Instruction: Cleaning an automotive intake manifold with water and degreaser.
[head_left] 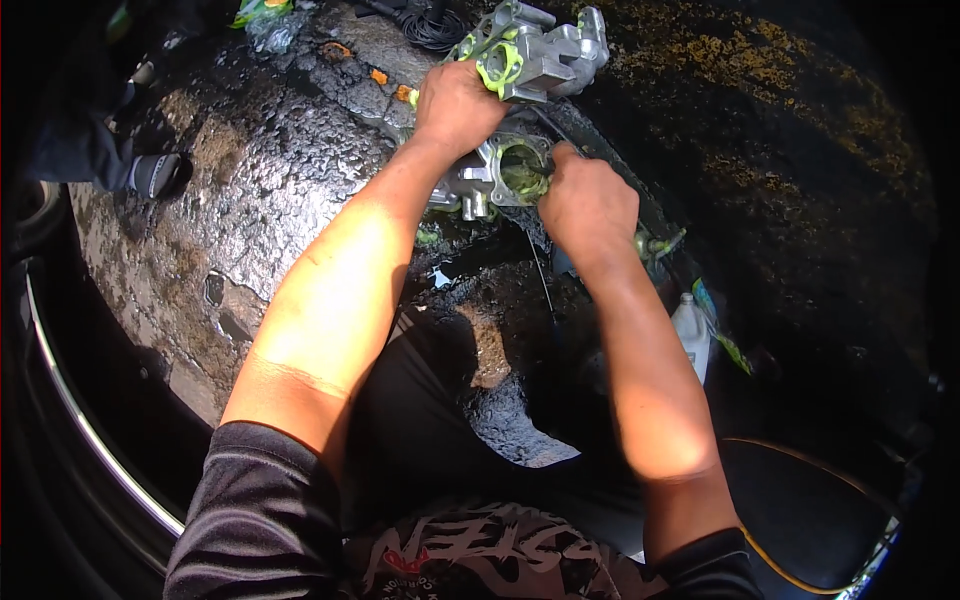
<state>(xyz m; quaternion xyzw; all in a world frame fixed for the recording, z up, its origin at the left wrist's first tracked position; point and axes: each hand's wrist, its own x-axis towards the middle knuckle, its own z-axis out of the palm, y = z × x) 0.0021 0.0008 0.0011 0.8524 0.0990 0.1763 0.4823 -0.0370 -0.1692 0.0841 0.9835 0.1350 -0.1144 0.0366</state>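
Observation:
Two silver metal castings with round bores, like throttle bodies, are in front of me, smeared with yellow-green residue. My left hand (460, 110) is closed on the lower casting (480, 180), its fingertips hidden behind the metal. Just above that hand sits the upper casting (545, 60), its bore edges coated yellow-green. My right hand (592, 203) makes a fist at the right rim of the lower casting's open bore. Something thin and dark shows by its fingers, but I cannot make out what it is.
Wet, rough ground (250, 200) glistens around the castings. A coil of black cable (435, 30) lies at the far side. A whitish plastic bottle (691, 330) stands right of my right forearm. Another person's shoe (157, 175) is at the left. A black tyre-like rim (40, 210) is at the left edge.

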